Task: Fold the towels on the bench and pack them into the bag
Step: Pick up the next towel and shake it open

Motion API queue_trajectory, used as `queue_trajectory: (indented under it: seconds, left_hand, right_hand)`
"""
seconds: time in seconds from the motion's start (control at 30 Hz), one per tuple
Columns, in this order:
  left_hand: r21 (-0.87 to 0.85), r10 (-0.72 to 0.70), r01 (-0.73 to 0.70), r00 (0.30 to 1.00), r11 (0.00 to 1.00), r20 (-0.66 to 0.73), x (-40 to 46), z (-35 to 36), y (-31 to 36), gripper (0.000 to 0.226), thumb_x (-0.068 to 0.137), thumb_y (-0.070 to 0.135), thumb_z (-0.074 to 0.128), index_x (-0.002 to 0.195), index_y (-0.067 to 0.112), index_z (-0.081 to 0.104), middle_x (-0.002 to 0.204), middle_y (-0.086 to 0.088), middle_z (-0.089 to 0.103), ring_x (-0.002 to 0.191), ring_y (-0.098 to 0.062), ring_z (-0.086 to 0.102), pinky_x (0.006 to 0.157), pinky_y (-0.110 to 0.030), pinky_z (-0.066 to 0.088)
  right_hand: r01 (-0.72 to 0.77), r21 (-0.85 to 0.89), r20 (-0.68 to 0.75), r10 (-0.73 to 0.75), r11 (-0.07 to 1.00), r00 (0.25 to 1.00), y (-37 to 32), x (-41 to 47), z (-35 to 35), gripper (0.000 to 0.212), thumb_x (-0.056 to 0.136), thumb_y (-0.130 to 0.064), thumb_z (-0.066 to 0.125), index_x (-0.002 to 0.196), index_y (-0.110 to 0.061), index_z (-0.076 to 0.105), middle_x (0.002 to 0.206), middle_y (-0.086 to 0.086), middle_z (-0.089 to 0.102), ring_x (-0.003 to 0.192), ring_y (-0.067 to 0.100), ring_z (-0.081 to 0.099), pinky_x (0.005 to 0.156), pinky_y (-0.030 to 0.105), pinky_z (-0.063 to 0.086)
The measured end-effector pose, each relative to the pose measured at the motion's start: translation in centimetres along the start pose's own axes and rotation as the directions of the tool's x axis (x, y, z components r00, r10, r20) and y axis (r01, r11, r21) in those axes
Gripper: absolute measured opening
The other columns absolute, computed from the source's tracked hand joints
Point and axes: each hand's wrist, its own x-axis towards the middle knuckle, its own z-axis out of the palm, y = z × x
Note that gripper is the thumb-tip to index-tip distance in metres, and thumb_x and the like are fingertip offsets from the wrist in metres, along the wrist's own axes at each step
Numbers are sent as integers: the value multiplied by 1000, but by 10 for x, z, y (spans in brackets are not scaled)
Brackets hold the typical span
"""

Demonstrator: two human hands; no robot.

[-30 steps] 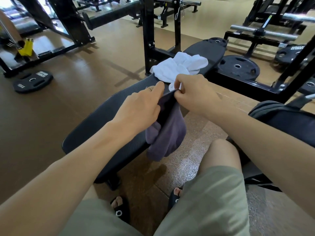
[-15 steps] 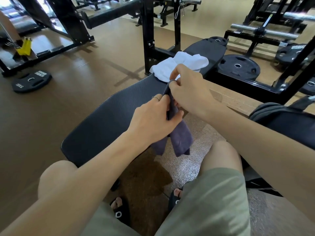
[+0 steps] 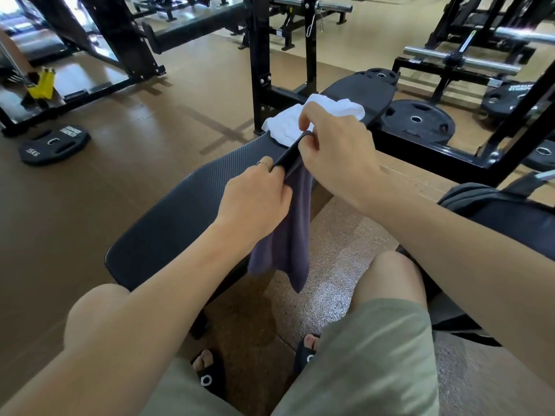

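The bag [image 3: 507,211] is cut off at the right edge. Both hands hide the purple towel's [image 3: 292,232] top edge: left hand [image 3: 255,199] and right hand [image 3: 336,151] pinch it above the desk [image 3: 168,223], cloth hanging down. The white towel [image 3: 288,123] lies crumpled behind.

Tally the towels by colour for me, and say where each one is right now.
Purple towel: 1, hanging from the left hand and right hand.
White towel: 1, crumpled on the bench.
Total: 2.
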Motion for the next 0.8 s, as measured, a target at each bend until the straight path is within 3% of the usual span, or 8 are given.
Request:
queue_trajectory:
  seconds: [0.17,0.3,0.43,0.57,0.7,0.8]
  left_hand:
    - [194,190,-195,981,961,48,-32,12,-38,6,85,14,72,85,8,70,86,-7,60,65,-23,62,43,-32,49]
    - [362,347,-380,925,851,155,-44,17,-63,9,82,11,76,91,8,74,93,-12,63,77,-25,61,57,-35,55]
    - [282,324,-322,945,904,40,-48,13,-72,9,91,14,69,89,6,72,93,-12,65,70,-25,63,57,-39,56]
    - [213,334,-320,942,923,-31,-49,11,-83,33,104,20,43,89,7,69,92,-12,67,69,-28,67,60,-38,56]
    - [149,343,-325,932,934,-118,-46,-1,-91,30,102,26,48,82,10,64,85,-6,60,60,-24,60,51,-33,45]
    - [73,326,-318,929,945,-174,-42,-15,-96,29,101,27,51,82,9,65,89,-4,62,59,-23,59,47,-33,47]
  right_hand:
    - [31,-141,-6,-32,989,999,26,13,-10,19,90,-11,45,107,-11,53,79,10,58,70,34,51,57,35,36]
    - [9,-135,40,-4,991,999,37,14,-8,18,90,-10,45,107,-11,52,76,7,59,73,33,51,58,33,33]
    - [-101,-58,15,102,993,995,52,20,-11,17,89,-12,46,104,-15,53,77,10,63,75,35,56,61,36,44]
    - [-149,-38,41,151,988,988,60,21,-10,17,87,-14,45,101,-17,54,78,11,64,75,36,59,63,37,49]
    - [-199,-44,68,202,979,977,69,19,-6,17,87,-10,45,99,-14,56,86,11,65,79,35,58,65,38,47]
    - [-270,31,65,268,962,961,77,13,-3,13,86,-8,46,92,-11,57,85,13,65,80,35,59,69,43,51]
